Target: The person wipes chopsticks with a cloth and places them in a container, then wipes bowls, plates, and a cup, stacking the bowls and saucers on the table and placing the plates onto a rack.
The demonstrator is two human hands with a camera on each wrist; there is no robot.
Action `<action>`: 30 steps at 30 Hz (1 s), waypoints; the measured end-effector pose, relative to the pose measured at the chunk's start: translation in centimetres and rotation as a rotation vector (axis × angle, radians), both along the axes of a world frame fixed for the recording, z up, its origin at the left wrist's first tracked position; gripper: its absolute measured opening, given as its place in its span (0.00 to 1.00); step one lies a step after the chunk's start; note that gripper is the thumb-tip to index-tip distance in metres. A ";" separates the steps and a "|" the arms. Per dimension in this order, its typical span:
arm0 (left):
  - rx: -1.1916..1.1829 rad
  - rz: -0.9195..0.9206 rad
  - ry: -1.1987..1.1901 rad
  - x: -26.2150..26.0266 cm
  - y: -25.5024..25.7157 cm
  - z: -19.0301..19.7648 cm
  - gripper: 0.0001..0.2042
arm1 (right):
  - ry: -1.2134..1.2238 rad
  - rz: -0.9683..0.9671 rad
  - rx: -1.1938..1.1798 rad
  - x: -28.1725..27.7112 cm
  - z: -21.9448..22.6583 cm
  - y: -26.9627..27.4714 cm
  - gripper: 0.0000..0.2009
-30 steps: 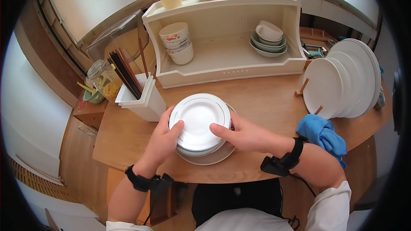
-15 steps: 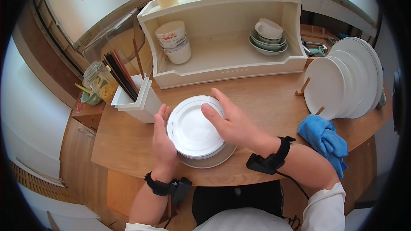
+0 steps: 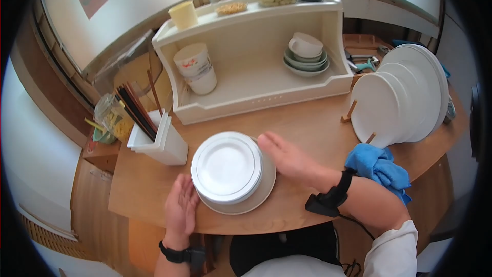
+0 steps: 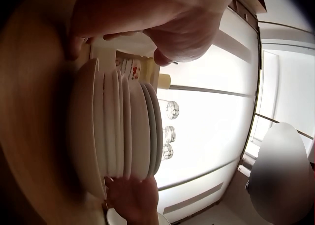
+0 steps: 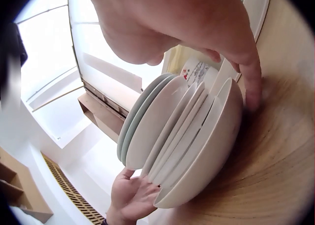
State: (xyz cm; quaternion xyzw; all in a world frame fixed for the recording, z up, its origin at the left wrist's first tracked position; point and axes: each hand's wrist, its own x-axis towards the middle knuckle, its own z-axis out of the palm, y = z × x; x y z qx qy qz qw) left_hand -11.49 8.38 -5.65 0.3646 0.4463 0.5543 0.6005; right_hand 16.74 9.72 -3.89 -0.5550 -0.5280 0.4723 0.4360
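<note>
A stack of plates (image 3: 225, 166) stands near the table's front, white with a thin rim line on top. Seen edge-on in the left wrist view, several plates lie over a wide, deeper white dish (image 4: 81, 126) at the bottom, whose rim juts out past them. To the left of the stack, my left hand (image 3: 180, 205) has its fingers extended, the fingertips close to the dish's rim. My right hand (image 3: 289, 160) reaches along the stack's right side, fingers extended low by the tabletop. Neither hand grips anything.
A white holder (image 3: 171, 146) with chopsticks stands left of the stack. Behind is a cream shelf (image 3: 256, 103) with stacked bowls and cups inside, and jars on top. At right are white plates (image 3: 376, 107) upright in a wooden rack and a blue cloth (image 3: 379, 166).
Both hands have let go of the upper plates, where the thumbs lay on top. They have spread apart and moved down beside the bottom dish. The head view has shifted slightly.
</note>
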 end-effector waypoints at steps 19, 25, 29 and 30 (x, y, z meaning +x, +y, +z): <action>0.167 -0.178 0.076 5.9 0.9 2.9 0.23 | -0.120 0.095 0.180 -1.4 1.8 -0.5 0.36; 0.221 -0.259 0.106 8.6 6.6 6.9 0.25 | -0.130 0.031 0.165 1.6 8.7 2.0 0.36; 0.239 -0.230 0.106 11.8 11.5 9.1 0.28 | -0.091 0.012 0.001 3.5 12.1 5.8 0.38; 0.244 -0.205 0.150 12.7 13.0 9.2 0.30 | -0.085 -0.030 -0.013 4.1 11.8 7.4 0.39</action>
